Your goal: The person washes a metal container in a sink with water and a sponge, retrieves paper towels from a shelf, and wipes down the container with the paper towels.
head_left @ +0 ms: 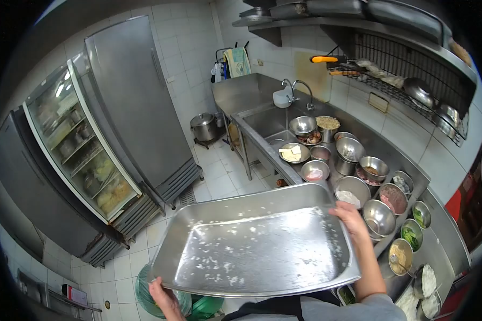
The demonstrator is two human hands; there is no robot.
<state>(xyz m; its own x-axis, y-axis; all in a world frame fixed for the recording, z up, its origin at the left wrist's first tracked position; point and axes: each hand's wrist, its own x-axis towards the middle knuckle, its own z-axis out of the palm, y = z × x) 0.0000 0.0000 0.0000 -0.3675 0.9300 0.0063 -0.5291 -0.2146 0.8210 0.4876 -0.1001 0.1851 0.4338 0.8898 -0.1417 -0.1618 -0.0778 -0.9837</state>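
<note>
A large rectangular steel tray (273, 243) is held up in front of my body, tilted, with its inside facing me. White bits, too small to name, are scattered over its bottom and far wall. My left hand (165, 299) grips the rim at the near left corner, and my right hand (352, 218) holds the right rim higher up. The tray hides the fingers' undersides. Just beyond my right hand stand a steel bowl (378, 218) and a bowl with white powder (352, 192) on the steel counter.
Several steel bowls of food crowd the counter, including chopped greens (411, 236) and yellow slabs (291, 153). Behind them is a sink with a faucet (309, 101). A lidded pot (204, 127) stands on the floor; tall refrigerators (139, 96) line the left. A green-lined bin (144, 291) sits below the tray.
</note>
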